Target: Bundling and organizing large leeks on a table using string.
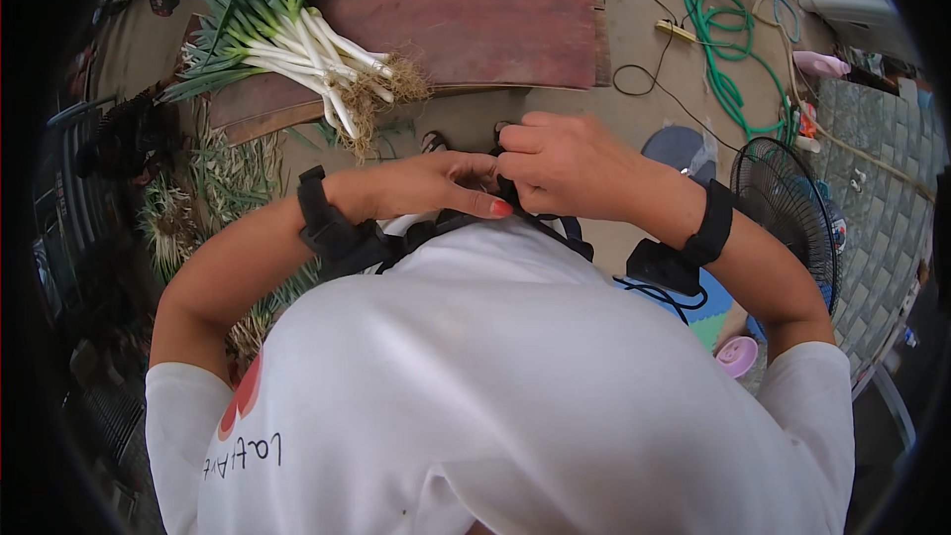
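Both my hands meet at waist height in front of my white shirt. My right hand (573,164) is closed, its fingers curled over part of a black strap (507,188). From the other side my left hand (434,185) comes up against it, thumb and fingers bent around the same black strap, with red showing on the thumbnail. The fingertips of both hands are partly hidden. Beyond my hands, a bunch of leeks (317,50) lies on a dark red board (466,20), roots toward the near edge.
Leek leaves and trimmings (233,173) litter the floor at left. On the right stand a black fan (792,203) and a round blue stool (680,151). A green hose (728,69) lies coiled near a power strip (676,31). A pink basin (736,357) sits lower right.
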The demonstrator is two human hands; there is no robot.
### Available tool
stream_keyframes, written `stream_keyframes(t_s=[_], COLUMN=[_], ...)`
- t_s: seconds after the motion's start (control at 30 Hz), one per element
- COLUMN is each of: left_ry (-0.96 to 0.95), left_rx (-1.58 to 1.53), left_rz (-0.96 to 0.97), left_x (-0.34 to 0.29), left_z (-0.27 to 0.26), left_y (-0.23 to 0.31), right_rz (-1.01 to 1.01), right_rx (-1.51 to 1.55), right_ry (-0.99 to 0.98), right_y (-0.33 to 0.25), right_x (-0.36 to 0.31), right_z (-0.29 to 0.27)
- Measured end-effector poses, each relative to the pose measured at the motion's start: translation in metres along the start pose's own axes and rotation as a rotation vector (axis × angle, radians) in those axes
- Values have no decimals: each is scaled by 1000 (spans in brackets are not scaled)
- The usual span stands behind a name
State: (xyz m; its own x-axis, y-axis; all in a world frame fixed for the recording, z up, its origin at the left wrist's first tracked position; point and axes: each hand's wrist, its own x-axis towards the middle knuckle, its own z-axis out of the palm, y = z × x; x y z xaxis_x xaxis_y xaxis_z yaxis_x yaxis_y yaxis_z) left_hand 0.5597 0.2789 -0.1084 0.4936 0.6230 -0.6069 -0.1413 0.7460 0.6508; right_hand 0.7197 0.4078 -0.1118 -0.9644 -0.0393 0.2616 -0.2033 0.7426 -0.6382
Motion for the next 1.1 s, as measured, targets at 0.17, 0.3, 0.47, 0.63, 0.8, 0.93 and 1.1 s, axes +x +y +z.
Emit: stream_keyframes(t_s=[0.17, 0.3, 0.47, 0.63, 0.8, 0.93, 1.1], left_ry=[124, 279, 329, 332, 298, 184, 228], left_rx=[100, -65, -10, -106, -55, -22, 33], left_rz=[13, 167, 126, 211, 76, 112, 224], left_x=[-7, -6, -7, -5, -2, 4, 11], left_z=[-9, -4, -17, -20, -5, -7, -13], left_y=[12, 21, 16, 8, 27, 27, 9], right_rz=[-300, -427, -367, -164, -188, -213, 14], right_rx=[-211, -237, -226, -227, -199, -142, -90], right_ry=[-15, -34, -11, -89, 4, 126, 76], right_y=[14, 19, 24, 25, 16, 18, 16], right_x=[22, 29, 29, 12, 10, 6, -4], right_z=[-22, -24, -17, -10, -13, -10, -8])
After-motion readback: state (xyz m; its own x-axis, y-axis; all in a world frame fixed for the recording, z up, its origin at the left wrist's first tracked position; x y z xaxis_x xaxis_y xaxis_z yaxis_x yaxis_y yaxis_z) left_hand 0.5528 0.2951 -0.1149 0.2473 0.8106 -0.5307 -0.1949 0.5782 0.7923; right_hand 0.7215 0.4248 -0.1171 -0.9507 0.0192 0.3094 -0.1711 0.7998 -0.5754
